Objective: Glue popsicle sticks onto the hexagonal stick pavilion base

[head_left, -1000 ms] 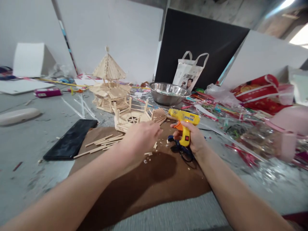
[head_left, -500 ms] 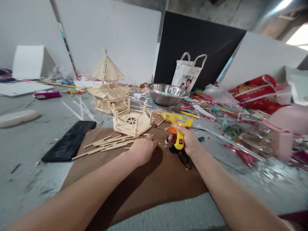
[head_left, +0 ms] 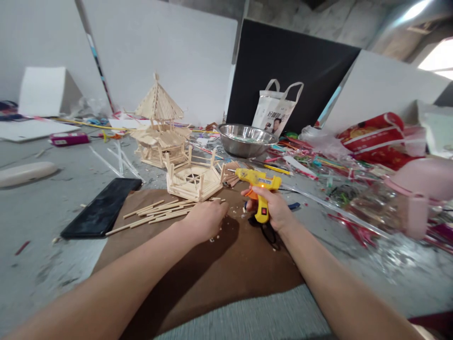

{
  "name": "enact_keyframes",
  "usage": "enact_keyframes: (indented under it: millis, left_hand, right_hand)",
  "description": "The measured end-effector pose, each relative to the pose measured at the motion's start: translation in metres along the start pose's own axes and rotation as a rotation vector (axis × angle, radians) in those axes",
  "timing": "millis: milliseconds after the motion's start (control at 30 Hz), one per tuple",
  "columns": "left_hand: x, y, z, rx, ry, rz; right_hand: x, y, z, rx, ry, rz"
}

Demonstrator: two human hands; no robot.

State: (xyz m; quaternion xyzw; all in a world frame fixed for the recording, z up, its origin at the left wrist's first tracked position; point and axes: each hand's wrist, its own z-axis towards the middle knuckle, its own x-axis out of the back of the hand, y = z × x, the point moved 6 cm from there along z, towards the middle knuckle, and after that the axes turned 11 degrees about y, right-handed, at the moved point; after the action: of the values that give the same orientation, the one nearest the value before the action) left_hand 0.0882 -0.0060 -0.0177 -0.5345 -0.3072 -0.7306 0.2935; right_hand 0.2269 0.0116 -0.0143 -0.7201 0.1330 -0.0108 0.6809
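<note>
Glue gun (head_left: 260, 179) was grasped in the right hand (head_left: 278, 210), right of frame centre; the left hand (head_left: 207, 220), its grip unclear, neared sticks (head_left: 166, 217) left of centre.

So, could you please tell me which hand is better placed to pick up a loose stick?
Probably the left hand: it is down beside the loose sticks, though its grip is hidden, while the right hand holds the yellow glue gun.
</note>
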Motion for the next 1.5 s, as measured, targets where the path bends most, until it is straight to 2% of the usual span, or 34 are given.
enact_keyframes:
  millis: [67, 133, 200, 267, 367, 467, 633, 733, 967, 1500]
  left_hand:
    - [0.007, -0.004, 0.003, 0.034, 0.074, -0.050]
    - [0.020, -0.010, 0.007, 0.109, 0.227, -0.151]
    - [0.036, -0.020, 0.008, 0.221, 0.402, -0.315]
    - [0.046, -0.030, 0.008, 0.361, 0.508, -0.550]
    - [0.051, -0.040, 0.007, 0.514, 0.537, -0.970]
    - [0.054, -0.044, 0.006, 0.580, 0.562, -1.316]
    - [0.050, -0.049, 0.006, 0.669, 0.524, -1.643]
    - [0.047, -0.049, 0.007, 0.689, 0.497, -1.744]
    - [0.044, -0.047, 0.008, 0.682, 0.450, -1.904]
    - [0.043, -0.045, 0.008, 0.665, 0.416, -1.919]
  right_hand:
    - [0.001, 0.001, 0.001, 0.026, -0.018, -0.034]
    - [0.002, 0.000, 0.002, 0.058, -0.031, -0.058]
    - [0.002, -0.002, 0.000, 0.084, -0.048, -0.067]
    - [-0.001, -0.006, -0.003, 0.100, -0.064, -0.051]
    - [-0.004, -0.013, -0.009, 0.118, -0.073, 0.006]
    - [-0.007, -0.018, -0.013, 0.140, -0.104, 0.063]
    - [-0.006, -0.015, -0.015, 0.141, -0.135, 0.056]
    - [-0.006, -0.013, -0.016, 0.144, -0.127, 0.021]
    - [-0.007, -0.015, -0.017, 0.250, -0.132, 0.018]
    - [-0.009, -0.015, -0.020, 0.230, -0.093, -0.063]
